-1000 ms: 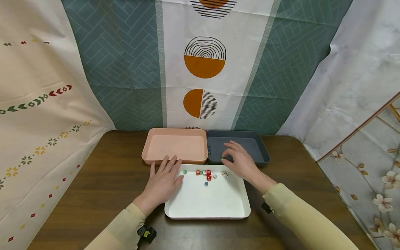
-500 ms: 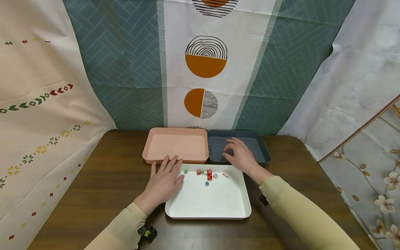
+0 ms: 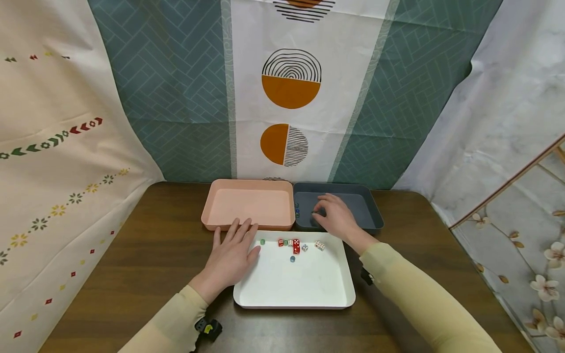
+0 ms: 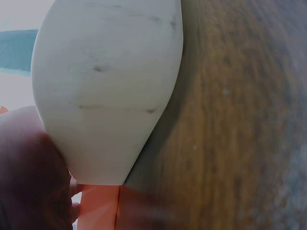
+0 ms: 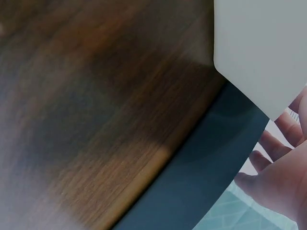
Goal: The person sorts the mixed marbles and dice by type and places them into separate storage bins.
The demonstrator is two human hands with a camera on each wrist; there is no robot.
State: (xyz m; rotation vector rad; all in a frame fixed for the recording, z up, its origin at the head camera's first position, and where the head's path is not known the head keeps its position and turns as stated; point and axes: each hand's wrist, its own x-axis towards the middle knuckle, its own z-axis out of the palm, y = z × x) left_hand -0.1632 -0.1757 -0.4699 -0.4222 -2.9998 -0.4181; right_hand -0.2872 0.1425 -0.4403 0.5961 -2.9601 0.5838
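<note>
My right hand (image 3: 337, 215) is over the dark grey tray (image 3: 359, 196), thumb and index finger pinching a small dark green bead, mostly hidden by the fingertips. Several blue and green beads (image 3: 297, 211) lie along that tray's left wall. With fingers spread, my left hand (image 3: 229, 255) rests across the back left corner of the white tray (image 3: 293, 289), fingertips reaching the pink tray's front edge. Inside the white tray are red dice (image 3: 296, 249), white dice (image 3: 320, 245), a green bead (image 3: 262, 241) and a blue bead (image 3: 293, 259). Fingers (image 5: 273, 146) of the right hand show beyond the dark tray in the right wrist view.
The pink tray (image 3: 249, 196) stands left of the dark one, side by side at the back of the brown wooden table (image 3: 132, 264). Behind the table hangs a patterned cloth (image 3: 176, 98). The white tray's outer wall (image 4: 110, 96) fills much of the left wrist view.
My right hand has moved slightly forward and farther into the dark tray, still pinching the green bead. The left hand has stayed in place.
</note>
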